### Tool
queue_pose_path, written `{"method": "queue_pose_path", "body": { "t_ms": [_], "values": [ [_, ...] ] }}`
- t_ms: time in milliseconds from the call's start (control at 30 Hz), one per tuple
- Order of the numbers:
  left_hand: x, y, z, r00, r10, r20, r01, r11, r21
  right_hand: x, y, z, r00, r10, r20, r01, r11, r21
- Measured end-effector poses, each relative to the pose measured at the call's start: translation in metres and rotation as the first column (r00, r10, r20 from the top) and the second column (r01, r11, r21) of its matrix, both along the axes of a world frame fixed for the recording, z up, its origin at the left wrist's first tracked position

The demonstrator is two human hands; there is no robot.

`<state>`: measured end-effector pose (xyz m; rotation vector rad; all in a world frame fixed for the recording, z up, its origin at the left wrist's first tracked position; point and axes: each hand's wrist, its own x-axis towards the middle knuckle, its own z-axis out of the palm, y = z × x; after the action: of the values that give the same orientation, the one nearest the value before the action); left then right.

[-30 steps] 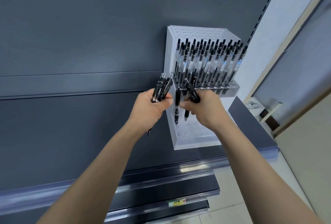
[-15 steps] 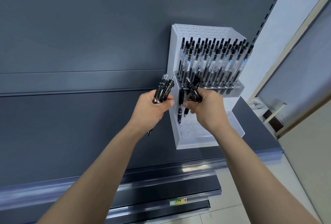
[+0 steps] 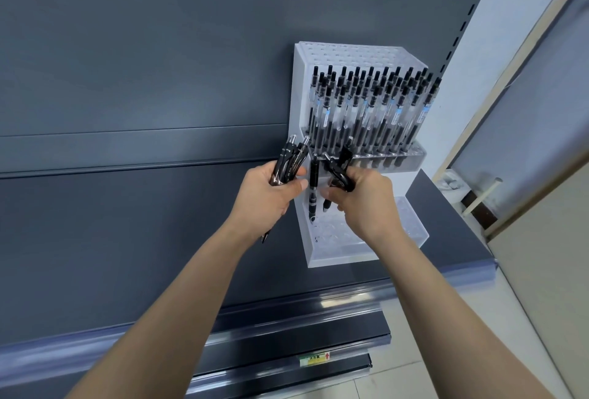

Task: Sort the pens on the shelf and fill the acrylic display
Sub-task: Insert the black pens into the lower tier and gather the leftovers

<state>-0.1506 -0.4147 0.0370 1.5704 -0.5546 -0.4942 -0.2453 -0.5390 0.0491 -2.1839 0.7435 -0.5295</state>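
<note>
Both bare forearms reached from the lower frame edge up toward the centre. The left hand [image 3: 271,196] had its fingers curled round a bundle of pens [image 3: 288,162]; the right hand [image 3: 363,204], just beside it, gripped black pens [image 3: 339,169]

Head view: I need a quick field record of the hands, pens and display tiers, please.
clear acrylic display: stands on dark grey shelf
upper tier: packed with clear-barrelled black-capped pens
lower tier: mostly bare holes; a single black pen stands at its left end
left hand: grips a bundle of glossy black pens, upright
right hand: grips a few black pens over the lower tier
</note>
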Motion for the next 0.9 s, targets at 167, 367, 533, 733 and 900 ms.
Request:
{"method": "queue_pose_path", "body": {
  "t_ms": [167,367,533,733,900],
  "values": [
    [-0.002,0.0,0.002,1.0,-0.001,-0.003,0.001,1.0,-0.014,0.003,-0.004,-0.01,0.993,-0.01,-0.12,0.0,0.997,-0.076],
    [-0.005,-0.001,0.003,1.0,-0.011,-0.005,0.011,1.0,-0.011,0.006,-0.004,-0.014,0.976,0.024,-0.215,-0.051,0.991,-0.122],
    [-0.008,0.0,-0.001,0.999,-0.034,0.0,0.034,0.999,0.03,0.007,-0.001,-0.011,0.958,0.039,-0.285,-0.089,0.982,-0.167],
    [-0.005,0.001,0.001,1.0,0.018,0.023,-0.019,0.999,0.042,-0.004,-0.005,0.01,0.927,0.073,-0.369,-0.145,0.974,-0.172],
    [-0.009,-0.006,0.001,0.999,0.036,0.024,-0.036,0.999,0.034,-0.021,-0.01,0.048,0.964,0.189,-0.19,-0.201,0.979,-0.045]
  ]
}}
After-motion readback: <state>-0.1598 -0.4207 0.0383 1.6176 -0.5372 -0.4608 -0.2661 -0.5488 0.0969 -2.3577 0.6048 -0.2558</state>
